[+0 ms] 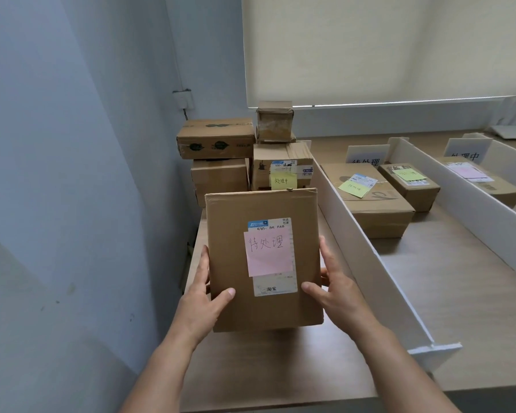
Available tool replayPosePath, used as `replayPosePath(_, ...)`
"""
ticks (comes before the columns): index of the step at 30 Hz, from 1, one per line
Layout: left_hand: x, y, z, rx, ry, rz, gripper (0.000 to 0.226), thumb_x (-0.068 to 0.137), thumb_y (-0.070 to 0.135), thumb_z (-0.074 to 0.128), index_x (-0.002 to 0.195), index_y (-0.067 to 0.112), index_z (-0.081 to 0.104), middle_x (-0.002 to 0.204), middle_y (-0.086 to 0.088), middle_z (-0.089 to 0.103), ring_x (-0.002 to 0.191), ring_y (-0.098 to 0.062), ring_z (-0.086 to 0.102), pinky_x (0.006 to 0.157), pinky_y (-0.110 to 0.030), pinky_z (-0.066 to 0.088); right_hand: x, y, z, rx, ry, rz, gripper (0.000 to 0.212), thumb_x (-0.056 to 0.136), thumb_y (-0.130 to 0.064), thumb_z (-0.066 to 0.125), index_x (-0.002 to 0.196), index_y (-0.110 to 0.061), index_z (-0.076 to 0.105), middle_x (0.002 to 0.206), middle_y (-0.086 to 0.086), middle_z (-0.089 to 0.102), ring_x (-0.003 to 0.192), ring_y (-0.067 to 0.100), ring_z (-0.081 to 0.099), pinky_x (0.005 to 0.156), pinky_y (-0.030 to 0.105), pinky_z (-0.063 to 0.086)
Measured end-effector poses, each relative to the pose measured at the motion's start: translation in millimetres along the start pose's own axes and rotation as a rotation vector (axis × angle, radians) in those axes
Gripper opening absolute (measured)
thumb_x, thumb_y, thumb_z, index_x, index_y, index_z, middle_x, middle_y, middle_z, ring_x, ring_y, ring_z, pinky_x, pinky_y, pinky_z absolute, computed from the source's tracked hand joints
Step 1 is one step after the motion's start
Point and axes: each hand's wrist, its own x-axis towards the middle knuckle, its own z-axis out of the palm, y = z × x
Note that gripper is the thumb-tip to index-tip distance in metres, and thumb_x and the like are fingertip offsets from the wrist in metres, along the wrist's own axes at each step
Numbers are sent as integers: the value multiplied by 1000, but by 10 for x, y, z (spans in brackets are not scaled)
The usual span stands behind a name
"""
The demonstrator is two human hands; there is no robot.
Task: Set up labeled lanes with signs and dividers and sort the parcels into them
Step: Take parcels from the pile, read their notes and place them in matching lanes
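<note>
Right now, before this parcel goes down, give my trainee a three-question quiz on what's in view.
1. True or false: both hands, left and right, hold the cardboard parcel.
2. What colour is the sticky note on it?
3. How many parcels lie in the lane behind the 待处理 sign: A one, B two, C four?

Key: 1 true; 2 pink; 3 B, the large box and the smaller box.
</note>
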Motion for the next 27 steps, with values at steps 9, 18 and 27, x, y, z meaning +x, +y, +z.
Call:
replayPosePath(9,-103,43,-96,14,83,68,94,84,22,69,124,72,0,147,8,40,131,-18,43,110,-40,36,-84,-132,-44,-104,79,-73,84,91,-31,60,132,-60,-8,131,-1,55,118,19,52,98,39,43)
replayPosePath(18,-353,449,-177,-1,130,264,88,83,21,69,129,65,7,139,12,45,121,-18,49,103,-40,39,-434,-377,-284,-94,254,-171,86,91,-28,60,131,-64,-7,141,-9,47,124,18,50,103,38,43)
replayPosePath(27,-632,956,27,-63,84,382,89,84,15,67,134,57,6,145,8,39,126,-22,46,99,-45,43,-832,-465,-866,-198,371,-230,78,93,-33,54,132,-56,-9,144,-4,45,126,25,50,102,43,42)
